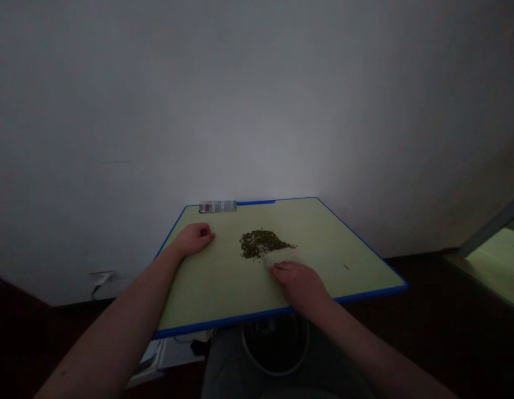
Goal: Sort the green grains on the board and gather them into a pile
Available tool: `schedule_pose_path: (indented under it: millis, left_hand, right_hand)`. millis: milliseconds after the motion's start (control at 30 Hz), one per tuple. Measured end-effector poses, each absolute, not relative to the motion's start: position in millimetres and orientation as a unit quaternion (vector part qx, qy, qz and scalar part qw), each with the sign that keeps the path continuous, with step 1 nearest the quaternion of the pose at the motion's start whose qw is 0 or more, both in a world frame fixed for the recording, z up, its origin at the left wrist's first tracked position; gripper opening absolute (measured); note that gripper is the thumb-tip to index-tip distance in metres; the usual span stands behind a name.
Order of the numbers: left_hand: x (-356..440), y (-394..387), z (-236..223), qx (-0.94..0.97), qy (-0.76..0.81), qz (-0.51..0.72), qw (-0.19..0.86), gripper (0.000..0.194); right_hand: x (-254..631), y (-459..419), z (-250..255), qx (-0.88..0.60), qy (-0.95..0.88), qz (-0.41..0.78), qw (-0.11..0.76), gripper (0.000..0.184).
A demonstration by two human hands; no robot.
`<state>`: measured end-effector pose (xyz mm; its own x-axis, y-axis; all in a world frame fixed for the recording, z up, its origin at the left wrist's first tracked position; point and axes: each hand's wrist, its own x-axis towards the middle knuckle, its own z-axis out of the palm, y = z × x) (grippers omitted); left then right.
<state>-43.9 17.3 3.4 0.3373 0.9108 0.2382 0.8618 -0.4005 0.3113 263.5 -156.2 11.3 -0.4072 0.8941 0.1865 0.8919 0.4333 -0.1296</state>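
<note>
Right hand (303,284) pinches a pale disc (288,255) by its near rim, sensibly; probably light, too dim for certainty. Grains (260,242) beyond would scatter. Left hand (194,239) curled, contents hidden.

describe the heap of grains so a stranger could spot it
Find the pale, blue-edged tabletop in front of the grey wall. Near its middle, between the left hand and the right hand, lies a loose heap. Its many small, dark greenish grains set it apart from the whitish piece that the right hand touches.
</note>
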Motion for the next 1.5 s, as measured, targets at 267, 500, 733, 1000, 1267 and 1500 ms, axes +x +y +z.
schedule_pose_path:
  millis: [267,500,733,1000,1267,1500]
  left_hand:
    - [-43.0,15.6,4.6,0.816,0.542,0.191,0.059,0.028]
    - [-42.4,14.9,6.5,0.817,0.543,0.184,0.064,0.029]
    - [-42.5,14.9,5.9,0.815,0.546,0.184,0.066,0.029]
    - [-42.5,15.3,6.1,0.819,0.543,0.179,0.054,0.028]
    - [-40.5,13.9,7.7,0.811,0.556,0.17,0.067,0.028]
    - [-39.1,12.2,9.6,0.811,0.554,0.174,0.065,0.026]
  right_hand:
    - [254.7,-155.0,16.7,-0.543,-0.832,0.001,0.116,0.039]
    - [254.3,-158.6,19.4,-0.569,-0.816,-0.006,0.1,0.039]
    - [268.5,-160.1,15.1,-0.611,-0.786,-0.017,0.089,0.042]
    - [278.8,-169.2,15.0,-0.611,-0.787,-0.015,0.08,0.043]
    - [257.3,-163.1,17.0,-0.562,-0.821,-0.009,0.096,0.039]
    - [257.2,-155.5,19.9,-0.592,-0.802,-0.004,0.085,0.04]
